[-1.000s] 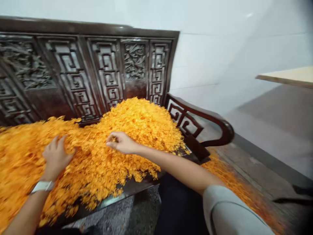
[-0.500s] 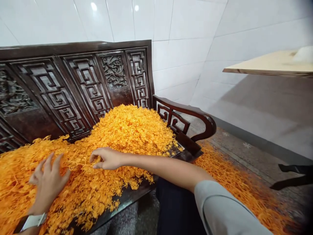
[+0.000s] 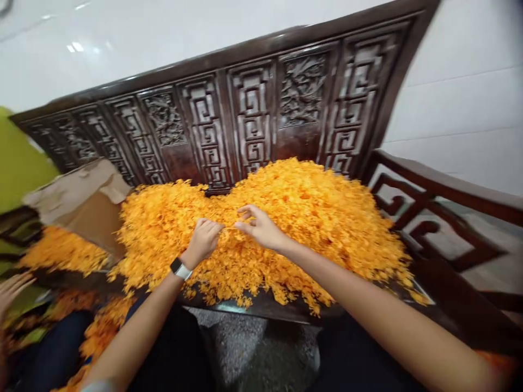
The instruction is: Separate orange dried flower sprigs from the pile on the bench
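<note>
Both hands are close together above a heap of bright orange pieces (image 3: 310, 212), small branching, flower-like bits piled on a dark carved wooden bench. My left hand (image 3: 205, 238), with a watch on its wrist, is closed, its fingertips pinched at one end of a thin orange strand (image 3: 229, 228). At the other end, my right hand (image 3: 261, 226) has its thumb against the strand and its fingers curled above. The strand's ends are partly covered by the fingers, and fine detail is blurred.
The bench's carved backrest (image 3: 245, 109) rises behind the heap, and its armrest (image 3: 449, 185) stands at right. A torn cardboard box (image 3: 90, 201) sits at left among more orange pieces. Another person's hand (image 3: 14, 291) shows at the far left edge.
The view has swung left. My left hand has gone from spread fingers to a pinch and has come up to my right hand, where the strand is now between them.
</note>
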The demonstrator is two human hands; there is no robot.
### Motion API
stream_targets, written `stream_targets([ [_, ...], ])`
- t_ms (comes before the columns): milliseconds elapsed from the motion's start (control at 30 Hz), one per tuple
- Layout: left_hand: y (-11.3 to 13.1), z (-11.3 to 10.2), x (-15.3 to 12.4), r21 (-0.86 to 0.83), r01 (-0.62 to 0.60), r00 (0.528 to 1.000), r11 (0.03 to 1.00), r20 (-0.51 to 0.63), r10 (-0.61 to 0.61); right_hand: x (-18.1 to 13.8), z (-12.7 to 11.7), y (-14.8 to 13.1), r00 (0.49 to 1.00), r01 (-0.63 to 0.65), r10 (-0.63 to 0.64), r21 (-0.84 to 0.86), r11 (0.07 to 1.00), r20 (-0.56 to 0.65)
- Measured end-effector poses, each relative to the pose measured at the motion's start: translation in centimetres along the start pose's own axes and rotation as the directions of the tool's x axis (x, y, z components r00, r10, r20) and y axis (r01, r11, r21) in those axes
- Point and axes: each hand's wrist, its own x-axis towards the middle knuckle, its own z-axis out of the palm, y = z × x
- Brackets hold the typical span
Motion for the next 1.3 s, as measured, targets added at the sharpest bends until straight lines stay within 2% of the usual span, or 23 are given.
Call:
stream_targets([
  [133,0.4,-0.1,-0.6,-0.111,0.076,0.993,0.991,-0.083,-0.086,-0.5,0.3,-0.4,0.996,-0.090,0.089,0.099,0.991,0.018],
  [267,0.6,0.0,-1.0,-0.222,0.134,0.985,0.966,-0.081,-0.155,-1.0,0.7,-1.0,0.978,-0.197,0.178,0.216,0.956,0.107],
  [333,0.8,-0.1,-1.0,-0.240,0.121,0.988,0.963,-0.063,-0.140,-0.9,0.9,-0.9,0.987,-0.157,0.141,0.244,0.957,0.081],
  [400,1.2,-0.3,-0.9,-0.278,0.117,0.990,0.954,-0.038,-0.132,-0.6,1.0,-0.6,0.998,-0.057,0.060,0.238,0.970,-0.007],
  [500,2.1,-0.6,-0.3,-0.372,0.167,0.981,0.913,-0.026,-0.190,-0.2,1.0,-0.3,0.997,0.021,-0.003,0.245,0.969,-0.075],
  [633,3.1,-1.2,0.4,-0.465,0.178,0.964,0.867,-0.096,-0.250,-0.7,0.8,-1.1,0.999,-0.021,0.008,0.306,0.952,0.046],
  [767,3.3,-1.4,0.5,-0.477,0.167,0.960,0.863,-0.118,-0.252,-1.5,0.7,-2.0,0.978,-0.114,0.046,0.343,0.932,0.201],
  [867,3.0,-1.2,0.4,-0.430,0.139,0.965,0.892,-0.145,-0.220,-1.2,0.5,-1.8,0.978,-0.120,0.051,0.349,0.929,0.202],
  [967,2.5,-0.9,0.5,-0.349,0.066,0.980,0.935,-0.155,-0.127,-0.6,0.0,-1.3,0.997,-0.014,-0.003,0.244,0.970,0.071],
  [1033,2.0,-0.8,0.8,-0.328,0.038,0.988,0.944,-0.128,-0.084,-0.5,-0.4,-1.4,0.996,0.088,-0.089,0.093,0.992,0.005],
  [1100,1.4,-0.7,1.0,-0.345,0.049,0.990,0.937,-0.108,-0.092,-1.0,-0.5,-2.0,0.975,0.222,-0.224,-0.102,0.970,-0.005],
  [1133,1.0,-0.8,1.1,-0.363,0.056,0.989,0.930,-0.106,-0.102,-1.5,-0.4,-2.5,0.951,0.305,-0.308,-0.209,0.929,0.021],
  [1200,0.5,-0.9,1.1,-0.404,0.060,0.989,0.913,-0.098,-0.108,-2.6,0.1,-3.6,0.877,0.475,-0.460,-0.408,0.780,0.141],
  [1300,0.3,-1.1,0.9,-0.458,0.083,0.993,0.885,-0.033,-0.111,-4.1,0.9,-4.8,0.754,0.648,-0.543,-0.556,0.520,0.370],
])
